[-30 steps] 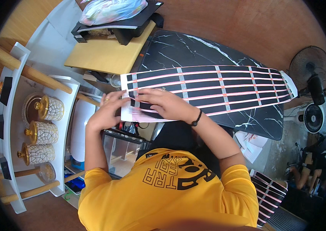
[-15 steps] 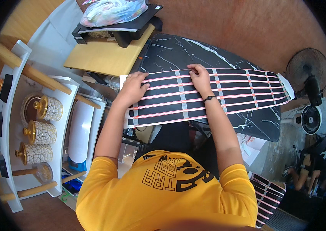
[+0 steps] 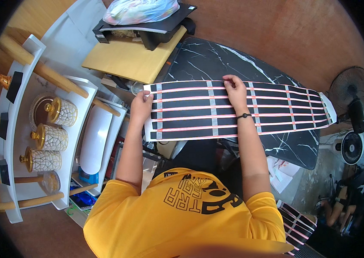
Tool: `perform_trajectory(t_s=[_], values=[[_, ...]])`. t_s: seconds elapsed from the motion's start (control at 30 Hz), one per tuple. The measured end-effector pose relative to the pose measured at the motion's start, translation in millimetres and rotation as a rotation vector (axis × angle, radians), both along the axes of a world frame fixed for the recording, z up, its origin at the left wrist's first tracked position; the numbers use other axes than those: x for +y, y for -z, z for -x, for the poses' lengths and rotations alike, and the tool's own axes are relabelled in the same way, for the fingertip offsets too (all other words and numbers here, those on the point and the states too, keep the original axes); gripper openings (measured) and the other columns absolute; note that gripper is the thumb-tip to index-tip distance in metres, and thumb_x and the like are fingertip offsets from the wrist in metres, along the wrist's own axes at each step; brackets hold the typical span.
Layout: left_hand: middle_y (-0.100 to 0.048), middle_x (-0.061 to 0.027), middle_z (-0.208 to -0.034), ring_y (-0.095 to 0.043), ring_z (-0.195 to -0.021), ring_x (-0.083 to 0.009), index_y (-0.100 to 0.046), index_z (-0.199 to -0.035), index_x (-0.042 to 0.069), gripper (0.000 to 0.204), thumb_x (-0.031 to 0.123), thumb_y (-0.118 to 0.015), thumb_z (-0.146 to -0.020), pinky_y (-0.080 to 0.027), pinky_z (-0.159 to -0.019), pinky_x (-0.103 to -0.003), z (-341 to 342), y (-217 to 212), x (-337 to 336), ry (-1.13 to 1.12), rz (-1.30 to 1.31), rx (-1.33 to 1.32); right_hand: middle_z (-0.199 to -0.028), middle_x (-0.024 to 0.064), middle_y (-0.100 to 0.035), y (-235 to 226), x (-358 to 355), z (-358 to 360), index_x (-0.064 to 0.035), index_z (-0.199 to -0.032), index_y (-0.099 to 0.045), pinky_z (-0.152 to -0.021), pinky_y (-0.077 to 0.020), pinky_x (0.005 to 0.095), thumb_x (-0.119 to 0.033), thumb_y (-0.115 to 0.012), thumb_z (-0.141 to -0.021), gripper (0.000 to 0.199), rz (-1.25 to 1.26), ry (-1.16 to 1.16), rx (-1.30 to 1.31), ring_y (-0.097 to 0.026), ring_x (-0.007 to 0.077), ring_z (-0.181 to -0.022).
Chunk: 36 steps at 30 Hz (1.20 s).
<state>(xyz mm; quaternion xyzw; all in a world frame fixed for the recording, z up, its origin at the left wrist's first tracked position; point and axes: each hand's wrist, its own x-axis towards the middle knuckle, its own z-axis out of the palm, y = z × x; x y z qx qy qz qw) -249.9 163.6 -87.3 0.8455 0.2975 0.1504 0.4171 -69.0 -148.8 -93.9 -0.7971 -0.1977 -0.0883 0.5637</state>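
A long black sheet (image 3: 186,111) lies across the table in front of me, with white-and-red strips along its length and grey tape bands across them. White borders show at its two ends, and the right end narrows. At the left end, my left hand (image 3: 140,106) is closed on the white border, thumb on top. My right hand (image 3: 236,93) rests over the sheet's upper edge with its fingers curled together in a pinch; what is between the fingertips cannot be made out. A dark beaded bracelet (image 3: 244,115) circles my right wrist.
The black marble-patterned table (image 3: 199,53) carries the sheet. Left stands a white shelf (image 3: 75,142) with lidded jars (image 3: 52,137). A printer (image 3: 147,32) sits on a wooden stand (image 3: 123,60). Two fans (image 3: 352,146) are right. Another striped sheet (image 3: 298,223) and a seated person (image 3: 341,202) are lower right.
My left hand has gone from lying spread on the sheet's left part to gripping its left border. My right hand stays near the upper edge. The whole view has shifted slightly.
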Motion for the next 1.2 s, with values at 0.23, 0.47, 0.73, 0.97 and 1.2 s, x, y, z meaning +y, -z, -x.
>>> perform_trajectory(t_s=[0.23,0.47,0.73,0.97,1.2], values=[[-0.068,-0.0106,-0.082,-0.065,-0.076,-0.0194,-0.065,-0.1,0.0,0.027,0.025,-0.069,-0.092,-0.051,-0.072,-0.034,-27,-2,-7,0.005,-0.013,-0.186,-0.099,0.0081,-0.068,0,1,1,-0.0041,-0.101,-0.07,-0.076,-0.0526,0.0299,-0.002,-0.065,-0.087,0.015,0.011,-0.027,-0.044,-0.065,0.0181,-0.083],[-0.069,-0.0057,-0.092,-0.062,-0.084,-0.0096,-0.054,-0.106,0.004,0.009,0.007,-0.057,-0.099,-0.049,-0.074,-0.027,-22,-44,-23,0.341,0.422,-0.387,-0.109,0.0127,-0.068,-39,44,29,-0.0032,-0.102,-0.069,-0.093,-0.0494,0.0403,-0.006,-0.064,-0.086,0.017,0.171,-0.116,-0.384,-0.065,0.0305,-0.101],[-0.069,-0.0097,-0.106,-0.063,-0.098,-0.0124,-0.052,-0.122,0.005,0.023,0.013,-0.058,-0.101,-0.051,-0.08,-0.026,-11,-71,-34,0.434,0.618,-0.301,-0.086,0.013,-0.066,-42,115,64,-0.0028,-0.091,-0.064,-0.079,-0.0487,0.0404,-0.014,-0.073,-0.084,0.016,-0.037,-0.359,-0.181,-0.062,0.0318,-0.087],[-0.058,-0.0106,-0.127,-0.064,-0.107,-0.0224,-0.047,-0.141,0.007,0.062,0.055,-0.043,-0.102,-0.06,-0.08,-0.038,19,-51,-20,0.586,0.487,-0.102,-0.079,-0.0008,-0.059,-14,108,33,-0.003,-0.096,-0.059,-0.063,-0.0462,0.0223,-0.009,-0.065,-0.095,0.008,-0.527,-0.185,0.17,-0.054,0.0063,-0.071],[-0.068,-0.0136,-0.118,-0.061,-0.114,-0.0209,-0.057,-0.131,-0.002,0.061,0.051,-0.047,-0.102,-0.041,-0.106,-0.035,21,-46,-6,0.719,0.458,-0.13,-0.078,-0.0016,-0.059,-22,92,11,-0.0018,-0.095,-0.062,-0.061,-0.0445,0.0221,-0.014,-0.068,-0.095,0.014,-0.504,-0.019,0.088,-0.052,0.0055,-0.068]])
